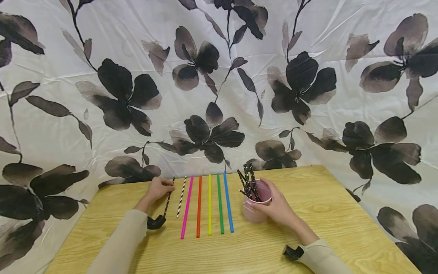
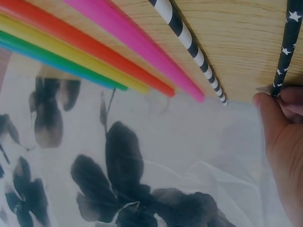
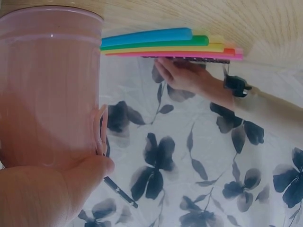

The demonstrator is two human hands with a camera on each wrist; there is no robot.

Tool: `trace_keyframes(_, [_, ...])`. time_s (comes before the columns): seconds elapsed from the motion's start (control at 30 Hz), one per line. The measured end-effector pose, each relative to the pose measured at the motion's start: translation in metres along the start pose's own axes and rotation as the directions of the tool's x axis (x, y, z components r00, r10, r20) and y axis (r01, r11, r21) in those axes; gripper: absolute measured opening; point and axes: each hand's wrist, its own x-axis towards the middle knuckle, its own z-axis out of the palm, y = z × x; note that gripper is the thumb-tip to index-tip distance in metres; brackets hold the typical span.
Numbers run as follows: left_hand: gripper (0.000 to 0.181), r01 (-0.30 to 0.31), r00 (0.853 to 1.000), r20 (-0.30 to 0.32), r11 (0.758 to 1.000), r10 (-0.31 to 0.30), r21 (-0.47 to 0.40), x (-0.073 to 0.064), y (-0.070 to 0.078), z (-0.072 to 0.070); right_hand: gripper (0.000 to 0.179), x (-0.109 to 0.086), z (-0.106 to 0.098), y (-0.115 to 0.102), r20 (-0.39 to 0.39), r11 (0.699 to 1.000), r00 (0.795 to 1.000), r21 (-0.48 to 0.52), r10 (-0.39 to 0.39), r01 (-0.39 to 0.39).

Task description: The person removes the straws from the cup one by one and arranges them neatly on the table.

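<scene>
At the left end of a row of straws, my left hand (image 1: 158,189) pinches the far end of a black straw with white stars (image 1: 167,205). In the left wrist view the thumb (image 2: 270,113) and fingertips meet at that straw's tip. My right hand (image 1: 282,208) grips a pink plastic bucket-like cup (image 1: 252,215) from its right side, thumb near the rim. Several black straws with white specks (image 1: 251,186) stand leaning inside the cup. The right wrist view shows the pink cup (image 3: 49,94) upside down in the picture, with its small handle beside the thumb.
Between the hands lie a black-and-white striped straw (image 1: 181,196), then pink (image 1: 186,208), red (image 1: 199,207), yellow (image 1: 210,205), green (image 1: 220,205) and blue (image 1: 228,203) straws, side by side with gaps. Floral cloth (image 1: 212,99) hangs behind the wooden table (image 1: 328,213).
</scene>
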Motion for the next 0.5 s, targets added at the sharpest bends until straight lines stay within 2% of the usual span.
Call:
trace_keyframes(0.2, [0.019,-0.002,1.0,-0.01,1.0,0.002,-0.027,0.0009,-0.0018,0.0002,0.088,0.0008,-0.0017,0.0003,0.023,0.999,0.999,0.003,-0.032,0.032])
trace_keyframes(0.33, [0.018,0.009,1.0,-0.013,0.998,-0.01,-0.06,-0.0004,-0.0011,0.0,0.087,0.0002,-0.0017,-0.0005,0.023,0.999,0.999,0.006,-0.032,0.032])
trace_keyframes(0.4, [0.018,-0.004,1.0,-0.014,0.998,0.003,-0.061,-0.0023,0.001,-0.0021,0.087,-0.0002,-0.0016,-0.0012,0.023,1.0,0.999,0.007,-0.024,0.024])
trace_keyframes(0.5, [0.019,-0.017,0.998,-0.064,0.999,0.014,-0.042,-0.0051,0.007,-0.0063,0.088,-0.0006,-0.0012,-0.0019,0.015,1.0,1.0,-0.004,-0.016,0.016])
